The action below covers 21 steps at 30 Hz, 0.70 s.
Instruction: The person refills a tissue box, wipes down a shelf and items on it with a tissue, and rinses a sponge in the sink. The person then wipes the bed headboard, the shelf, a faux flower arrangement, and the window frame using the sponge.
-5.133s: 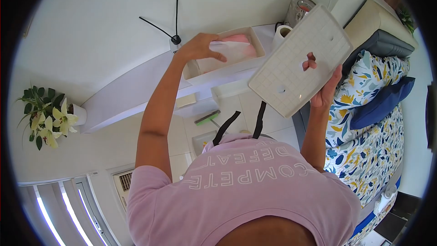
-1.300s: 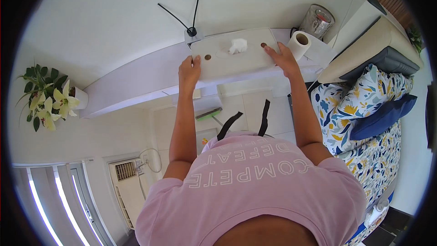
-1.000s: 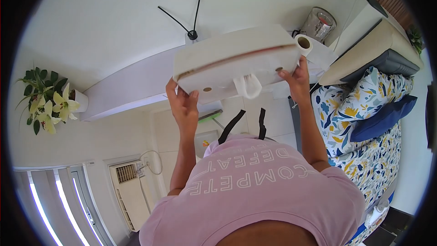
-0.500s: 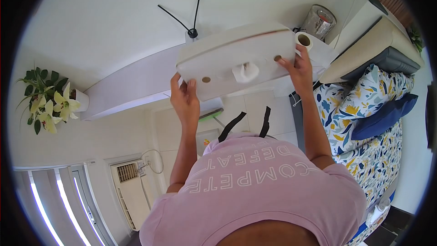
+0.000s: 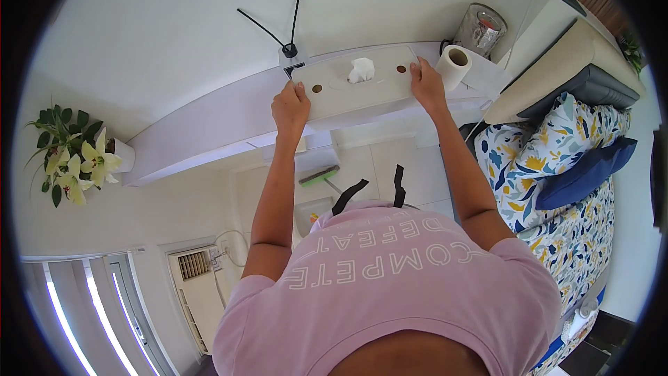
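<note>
just left of the paper roll, the tissue box sits tuft-up on the bench, left hand and right hand gripping opposite ends with fingers partly curled, probably to keep its long body level.

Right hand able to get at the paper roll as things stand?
Likely yes: the paper roll stands just beside the right hand, nothing visible between, though that hand must first leave the tissue box.

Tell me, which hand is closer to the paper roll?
Right. The right hand is just beside the paper roll, holding that end of the white box; the left hand holds the opposite end.
</note>
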Each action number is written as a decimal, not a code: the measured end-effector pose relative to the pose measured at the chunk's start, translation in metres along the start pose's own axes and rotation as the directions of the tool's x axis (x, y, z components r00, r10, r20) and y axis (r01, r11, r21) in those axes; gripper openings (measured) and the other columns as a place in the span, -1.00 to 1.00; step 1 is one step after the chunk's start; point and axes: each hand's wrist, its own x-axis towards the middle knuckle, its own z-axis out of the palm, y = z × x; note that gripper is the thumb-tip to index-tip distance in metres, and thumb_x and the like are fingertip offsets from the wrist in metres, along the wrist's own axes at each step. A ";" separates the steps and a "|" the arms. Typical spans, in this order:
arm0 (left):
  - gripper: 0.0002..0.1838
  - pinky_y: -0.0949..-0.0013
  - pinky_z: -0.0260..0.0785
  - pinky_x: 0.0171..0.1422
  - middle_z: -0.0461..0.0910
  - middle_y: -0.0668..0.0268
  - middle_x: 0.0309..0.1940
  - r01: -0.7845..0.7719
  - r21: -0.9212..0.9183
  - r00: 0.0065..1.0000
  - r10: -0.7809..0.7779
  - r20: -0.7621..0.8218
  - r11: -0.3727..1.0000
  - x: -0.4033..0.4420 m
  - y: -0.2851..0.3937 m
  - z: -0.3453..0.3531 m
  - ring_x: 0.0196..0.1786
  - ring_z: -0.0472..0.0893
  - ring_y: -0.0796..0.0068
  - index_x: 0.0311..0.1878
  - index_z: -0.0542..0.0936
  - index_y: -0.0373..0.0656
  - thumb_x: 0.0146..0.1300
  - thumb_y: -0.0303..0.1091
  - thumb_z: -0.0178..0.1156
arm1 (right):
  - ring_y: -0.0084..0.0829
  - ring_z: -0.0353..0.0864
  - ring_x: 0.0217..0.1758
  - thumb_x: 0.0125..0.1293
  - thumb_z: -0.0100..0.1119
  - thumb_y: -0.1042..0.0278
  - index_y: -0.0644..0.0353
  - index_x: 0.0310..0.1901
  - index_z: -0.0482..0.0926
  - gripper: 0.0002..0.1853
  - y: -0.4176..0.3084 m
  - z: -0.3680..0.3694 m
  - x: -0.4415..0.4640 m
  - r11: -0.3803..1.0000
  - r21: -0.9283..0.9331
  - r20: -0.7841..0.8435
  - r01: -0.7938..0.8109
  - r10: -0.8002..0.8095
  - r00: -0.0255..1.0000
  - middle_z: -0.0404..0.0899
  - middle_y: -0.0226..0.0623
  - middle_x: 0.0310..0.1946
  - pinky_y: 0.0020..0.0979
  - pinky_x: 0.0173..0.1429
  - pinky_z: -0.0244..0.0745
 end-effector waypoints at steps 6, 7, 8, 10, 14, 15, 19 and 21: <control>-0.68 0.10 0.40 -0.13 0.60 0.07 -0.36 0.106 0.173 0.994 -0.111 0.023 0.979 0.002 0.010 -0.002 -0.25 0.57 0.03 -0.02 0.51 -0.16 0.29 -0.19 -0.02 | 0.01 0.54 -0.14 0.32 -0.06 0.11 0.28 0.08 0.37 -0.56 -0.025 -0.006 0.000 0.960 -0.277 0.053 -0.042 0.059 0.997 0.56 0.01 -0.23 -0.04 -0.10 0.43; -0.68 0.10 0.40 -0.13 0.60 0.07 -0.36 0.105 0.171 0.994 -0.109 0.016 0.980 0.001 0.013 -0.003 -0.25 0.57 0.03 -0.02 0.51 -0.16 0.29 -0.19 -0.02 | -0.09 0.51 -0.10 0.27 0.01 0.07 0.20 0.06 0.40 -0.56 -0.031 -0.008 -0.001 0.969 -0.194 -0.089 0.155 -0.175 0.981 0.54 -0.12 -0.20 -0.05 -0.08 0.40; -0.72 0.09 0.40 -0.15 0.59 0.07 -0.31 -0.003 0.133 0.983 0.028 -0.181 0.991 -0.003 0.017 -0.004 -0.20 0.56 0.04 -0.05 0.51 -0.20 0.28 -0.24 0.01 | -0.19 0.47 -0.06 0.23 0.08 0.03 0.12 0.04 0.43 -0.57 -0.039 -0.011 0.001 0.924 -0.140 -0.245 0.356 -0.381 0.892 0.51 -0.24 -0.16 -0.06 -0.06 0.36; -0.76 0.08 0.40 -0.17 0.58 0.07 -0.26 -0.116 0.117 0.915 0.152 -0.373 0.986 0.002 0.025 -0.004 -0.14 0.55 0.05 -0.09 0.50 -0.23 0.26 -0.30 0.05 | -0.29 0.42 -0.03 0.18 0.13 0.00 0.04 0.02 0.46 -0.57 -0.054 -0.022 0.010 0.905 -0.131 -0.028 0.405 -0.412 0.911 0.47 -0.33 -0.15 -0.12 0.01 0.27; -0.63 0.33 0.37 -0.08 0.55 0.22 -0.23 -0.462 -0.407 0.881 0.461 -0.108 0.788 0.022 0.041 0.011 -0.16 0.50 0.35 0.02 0.50 -0.21 0.12 -0.38 0.23 | -0.46 0.35 0.01 0.14 0.17 -0.06 -0.07 -0.01 0.50 -0.58 -0.055 -0.008 0.021 0.789 -0.161 0.256 0.593 -0.547 0.797 0.41 -0.45 -0.11 -0.26 0.17 -0.06; -0.59 0.43 0.37 -0.08 0.55 0.30 -0.28 -0.317 -0.569 0.884 0.454 0.112 0.758 0.025 0.044 0.013 -0.22 0.50 0.46 0.04 0.50 -0.19 0.08 -0.39 0.27 | -0.46 0.35 0.01 0.14 0.17 -0.06 -0.07 -0.01 0.50 -0.58 -0.052 -0.007 0.023 0.785 -0.161 0.256 0.598 -0.552 0.794 0.41 -0.45 -0.11 -0.26 0.17 -0.06; -0.58 0.55 0.29 -0.11 0.51 0.39 -0.33 -0.191 -0.640 0.893 0.403 0.201 0.744 0.033 0.045 0.016 -0.30 0.42 0.59 0.00 0.54 -0.17 0.02 -0.37 0.33 | -0.45 0.32 0.01 0.11 0.23 0.05 -0.08 -0.04 0.51 -0.62 -0.045 -0.009 0.027 0.866 -0.016 0.351 0.500 -0.463 0.814 0.39 -0.43 -0.15 -0.23 0.15 -0.02; -0.66 0.59 0.25 -0.14 0.49 0.44 -0.37 -0.115 -0.622 0.863 0.388 0.324 0.775 0.035 0.047 0.013 -0.33 0.37 0.63 -0.11 0.58 -0.16 0.00 -0.34 0.35 | -0.44 0.33 -0.01 0.06 0.27 0.11 -0.09 -0.06 0.51 -0.62 -0.042 -0.013 0.020 0.889 -0.011 0.369 0.458 -0.422 0.828 0.38 -0.43 -0.17 -0.22 0.13 0.00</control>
